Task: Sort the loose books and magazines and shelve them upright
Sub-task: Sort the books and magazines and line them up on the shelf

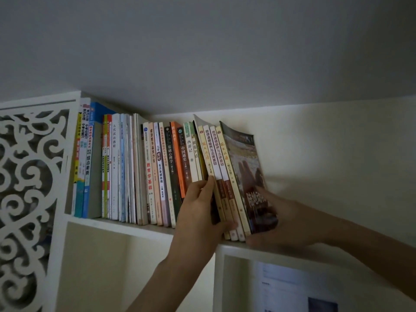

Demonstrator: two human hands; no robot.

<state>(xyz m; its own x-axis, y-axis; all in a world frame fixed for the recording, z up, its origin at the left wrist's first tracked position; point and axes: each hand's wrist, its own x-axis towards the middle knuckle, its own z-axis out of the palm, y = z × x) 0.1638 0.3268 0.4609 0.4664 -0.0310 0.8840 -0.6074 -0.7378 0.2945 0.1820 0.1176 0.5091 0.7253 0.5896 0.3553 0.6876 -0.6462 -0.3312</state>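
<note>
- Both of my forearms reach up from the bottom edge; two hands are in view.
- My left hand (202, 206) grips the cream-spined books (219, 167), fingers behind them, thumb across the spines low down.
- My right hand (276, 219) lies with fingers spread flat on the magazine (246, 167) that leans at the row's right end.
- One top shelf (126, 226) carries the whole row, roughly thirty spines; the thin ones at left (129, 167) I cannot count.
- Legible: "中国通史" (183, 154), "西游记" (189, 146), "基础心理学" (170, 155).
- A carved white panel (29, 188) is cut off at left.
</note>
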